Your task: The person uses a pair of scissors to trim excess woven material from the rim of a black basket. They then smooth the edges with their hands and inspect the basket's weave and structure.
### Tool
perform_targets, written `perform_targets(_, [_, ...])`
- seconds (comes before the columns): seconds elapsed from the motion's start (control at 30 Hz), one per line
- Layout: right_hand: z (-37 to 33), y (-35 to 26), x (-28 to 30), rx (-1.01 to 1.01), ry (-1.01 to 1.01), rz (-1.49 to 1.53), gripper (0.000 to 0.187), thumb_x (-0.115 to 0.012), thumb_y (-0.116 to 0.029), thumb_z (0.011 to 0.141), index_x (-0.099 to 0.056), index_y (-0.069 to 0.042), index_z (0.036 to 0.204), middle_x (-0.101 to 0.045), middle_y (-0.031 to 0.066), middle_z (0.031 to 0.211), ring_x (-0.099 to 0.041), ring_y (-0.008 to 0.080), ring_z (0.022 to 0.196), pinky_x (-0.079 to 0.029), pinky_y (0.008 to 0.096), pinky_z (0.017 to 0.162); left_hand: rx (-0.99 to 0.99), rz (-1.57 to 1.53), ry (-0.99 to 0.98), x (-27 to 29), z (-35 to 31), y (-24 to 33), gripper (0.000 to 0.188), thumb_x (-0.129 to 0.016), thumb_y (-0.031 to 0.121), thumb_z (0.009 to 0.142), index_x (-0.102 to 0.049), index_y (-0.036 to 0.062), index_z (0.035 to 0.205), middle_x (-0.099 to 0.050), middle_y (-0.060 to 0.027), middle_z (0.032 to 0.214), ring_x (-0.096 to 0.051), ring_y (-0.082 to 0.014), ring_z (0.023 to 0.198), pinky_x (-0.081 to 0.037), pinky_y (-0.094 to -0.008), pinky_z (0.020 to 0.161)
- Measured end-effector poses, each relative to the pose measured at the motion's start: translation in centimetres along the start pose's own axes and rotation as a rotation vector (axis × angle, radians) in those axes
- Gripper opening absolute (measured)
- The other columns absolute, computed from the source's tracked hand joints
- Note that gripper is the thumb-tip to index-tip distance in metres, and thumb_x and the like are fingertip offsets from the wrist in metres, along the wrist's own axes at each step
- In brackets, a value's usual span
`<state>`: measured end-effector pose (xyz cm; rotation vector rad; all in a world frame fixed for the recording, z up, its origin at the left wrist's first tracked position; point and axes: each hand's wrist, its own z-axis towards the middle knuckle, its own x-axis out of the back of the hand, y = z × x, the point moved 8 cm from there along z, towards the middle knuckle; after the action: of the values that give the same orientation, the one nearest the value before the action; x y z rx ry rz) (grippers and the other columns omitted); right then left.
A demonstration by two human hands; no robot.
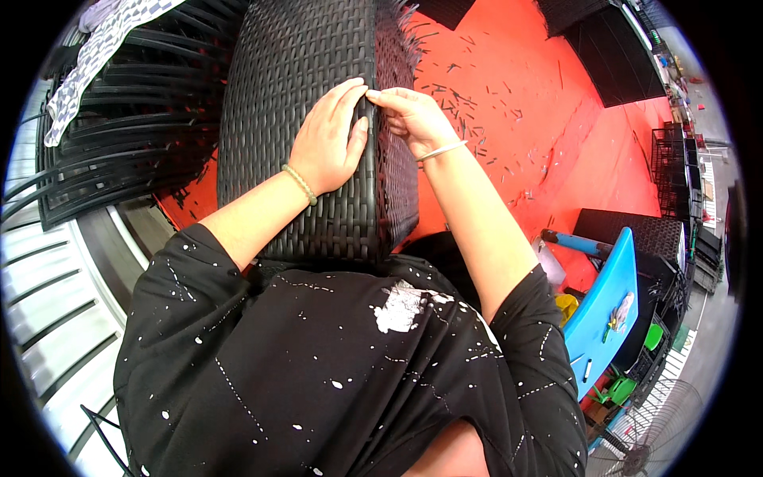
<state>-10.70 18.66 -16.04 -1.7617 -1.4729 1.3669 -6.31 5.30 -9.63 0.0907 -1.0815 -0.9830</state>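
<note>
A large black woven wicker piece [274,135] stands upright against my body, its broad face and narrower right side meeting at a corner edge. My left hand [332,141] lies flat on the broad face, fingers stretched toward that edge and thumb apart. On the other side of the corner, my right hand [409,118] is closed, with thumb and forefinger pinched at the edge beside my left fingertips. Whatever sits in the pinch is too small to make out. Loose strip ends [407,38] stick out at the far right side of the weave.
Short black scraps lie over the red floor covering [517,103]. Long black strips [135,119] and a checkered cloth [99,52] are at the left. A blue table [604,310], a green chair [618,389] and a fan [644,445] stand at the lower right.
</note>
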Motion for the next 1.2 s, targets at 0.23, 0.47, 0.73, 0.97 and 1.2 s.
perform_targets(0.23, [-0.3, 1.7, -0.5, 0.022, -0.179, 0.35, 0.015, -0.068, -0.019, 0.096, -0.065, -0.006, 0.088, -0.043, -0.0085, 0.059, -0.037, 0.0041, 0.048, -0.029, 0.0218, 0.047, 0.005, -0.001, -0.025, -0.2, 0.0, 0.1, 0.044, -0.05, 0.015, 0.099, -0.047, -0.0039, 0.138, -0.049, -0.0227, 0.142, -0.048, -0.0379, 0.133, -0.036, -0.0432, 0.114])
perform_targets(0.47, [-0.4, 1.5, -0.7, -0.075, -0.069, 0.243, 0.029, -0.069, -0.03, 0.096, -0.062, -0.008, 0.078, -0.045, -0.007, 0.056, -0.035, 0.0052, 0.043, -0.026, 0.023, 0.044, 0.013, 0.01, -0.043, -0.1, 0.0, 0.2, 0.043, -0.05, 0.015, 0.099, -0.048, -0.0038, 0.138, -0.049, -0.0225, 0.142, -0.048, -0.0378, 0.132, -0.036, -0.0431, 0.114])
perform_targets(0.73, [0.0, 2.0, -0.4, 0.02, -0.064, 0.317, 0.024, -0.07, -0.025, 0.094, -0.063, -0.01, 0.077, -0.051, -0.005, 0.058, -0.038, 0.0055, 0.044, -0.027, 0.0227, 0.044, -0.03, 0.02, -0.016, -0.2, 0.1, 0.1, 0.045, -0.054, 0.017, 0.096, -0.048, -0.0032, 0.136, -0.052, -0.022, 0.139, -0.051, -0.0375, 0.13, -0.039, -0.044, 0.112])
perform_targets(0.97, [-0.3, 1.9, -0.4, 0.052, -0.058, 0.271, 0.025, -0.07, -0.025, 0.095, -0.062, -0.01, 0.076, -0.05, -0.0044, 0.058, -0.038, 0.0062, 0.044, -0.027, 0.0235, 0.044, -0.033, 0.004, -0.017, -0.3, 0.0, -0.1, 0.044, -0.054, 0.016, 0.096, -0.048, -0.0033, 0.136, -0.051, -0.0222, 0.14, -0.051, -0.0383, 0.129, -0.039, -0.0448, 0.111])
perform_targets(1.2, [-0.7, 0.6, -0.6, 0.069, 0.039, 0.032, 0.028, -0.066, -0.029, 0.098, -0.062, -0.011, 0.076, -0.048, -0.007, 0.058, -0.036, 0.0038, 0.047, -0.027, 0.0215, 0.046, -0.058, 0.015, -0.008, -0.2, 0.1, 0.2, 0.045, -0.055, 0.013, 0.095, -0.049, -0.0047, 0.135, -0.051, -0.0237, 0.139, -0.051, -0.0394, 0.129, -0.039, -0.045, 0.111])
